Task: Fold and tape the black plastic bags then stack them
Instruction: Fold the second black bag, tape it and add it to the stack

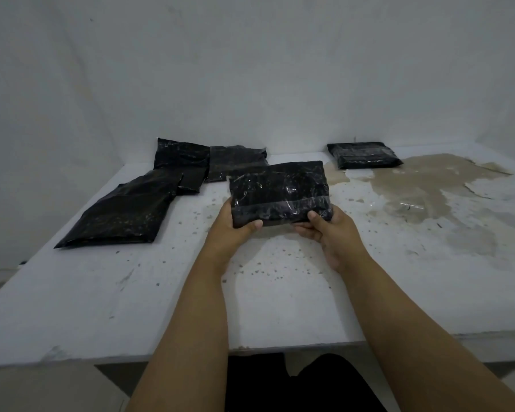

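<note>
A folded black plastic bag (280, 191) with a strip of clear tape across its near part is held above the middle of the table. My left hand (232, 230) grips its near left corner, thumb on top. My right hand (327, 230) grips its near right corner, thumb on top too. Several unfolded black bags (125, 212) lie overlapping on the left and back left. A stack of folded, taped bags (364, 154) sits at the back right by the wall.
The white table (101, 307) is worn, with a big patch of peeled, brownish surface (428, 188) on the right. A white wall stands right behind the table. The table's front edge runs just above my lap.
</note>
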`<state>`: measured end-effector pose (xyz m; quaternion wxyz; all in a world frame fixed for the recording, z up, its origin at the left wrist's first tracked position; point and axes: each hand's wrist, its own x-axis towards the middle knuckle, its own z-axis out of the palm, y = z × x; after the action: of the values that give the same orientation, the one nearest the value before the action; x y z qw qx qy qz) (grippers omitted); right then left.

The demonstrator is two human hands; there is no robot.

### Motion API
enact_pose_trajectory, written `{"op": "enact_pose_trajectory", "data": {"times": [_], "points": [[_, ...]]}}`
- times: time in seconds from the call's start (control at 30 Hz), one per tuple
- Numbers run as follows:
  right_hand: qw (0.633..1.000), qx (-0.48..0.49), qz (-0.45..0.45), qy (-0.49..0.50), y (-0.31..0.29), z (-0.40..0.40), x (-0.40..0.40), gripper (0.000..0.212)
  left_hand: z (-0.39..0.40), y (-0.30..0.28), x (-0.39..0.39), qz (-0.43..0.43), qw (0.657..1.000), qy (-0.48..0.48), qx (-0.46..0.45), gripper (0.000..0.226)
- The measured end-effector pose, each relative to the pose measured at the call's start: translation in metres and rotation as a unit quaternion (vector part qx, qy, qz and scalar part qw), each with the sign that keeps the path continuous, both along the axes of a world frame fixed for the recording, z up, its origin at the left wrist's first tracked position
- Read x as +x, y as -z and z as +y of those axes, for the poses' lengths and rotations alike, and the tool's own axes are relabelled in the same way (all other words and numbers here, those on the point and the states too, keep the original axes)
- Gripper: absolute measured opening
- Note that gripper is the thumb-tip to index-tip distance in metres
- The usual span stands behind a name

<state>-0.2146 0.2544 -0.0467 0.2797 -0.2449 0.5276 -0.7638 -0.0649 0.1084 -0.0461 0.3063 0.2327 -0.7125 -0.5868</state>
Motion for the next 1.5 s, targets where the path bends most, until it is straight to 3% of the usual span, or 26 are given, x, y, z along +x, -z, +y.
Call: {"op": "enact_pose_trajectory", "data": {"times": [0.17,0.33,0.6,0.77,0.97,1.07,1.13,1.37,1.5], "points": [[0.999,-0.024,-0.011,-0.024,-0.001,0.000,0.003,0.022,0.010,-0.007,-0.001,0.122,0.964,0.003,0.236,0.044],[0.997,-0.025,-0.068,-0.020,-0.008,0.001,0.008,0.023,0.012,-0.011,-0.001,0.156,0.941,-0.014,0.301,0.046],[0.997,-0.019,-0.080,0.007,-0.005,0.003,0.007,0.020,0.010,-0.010,0.000,0.151,0.931,-0.037,0.329,0.080],[0.996,-0.021,-0.083,0.018,-0.005,0.003,0.008,0.018,0.013,-0.006,-0.003,0.124,0.959,-0.018,0.256,0.043],[0.997,-0.026,-0.075,0.023,-0.004,0.003,0.007,0.019,0.014,-0.009,-0.004,0.133,0.944,-0.047,0.297,0.068],[0.997,-0.022,-0.075,0.029,-0.004,0.003,0.008,0.018,0.018,-0.008,-0.006,0.107,0.968,-0.055,0.220,0.032],[0.996,-0.018,-0.081,0.029,-0.005,0.003,0.006,0.019,0.017,-0.006,-0.005,0.108,0.974,-0.041,0.196,0.021],[0.995,0.002,-0.102,0.009,-0.013,-0.002,-0.005,0.029,0.004,-0.014,-0.005,0.096,0.969,-0.020,0.226,0.036],[0.980,-0.052,-0.189,0.031,-0.025,-0.011,-0.011,0.034,0.002,-0.029,-0.028,0.128,0.954,-0.029,0.269,0.036]]}}
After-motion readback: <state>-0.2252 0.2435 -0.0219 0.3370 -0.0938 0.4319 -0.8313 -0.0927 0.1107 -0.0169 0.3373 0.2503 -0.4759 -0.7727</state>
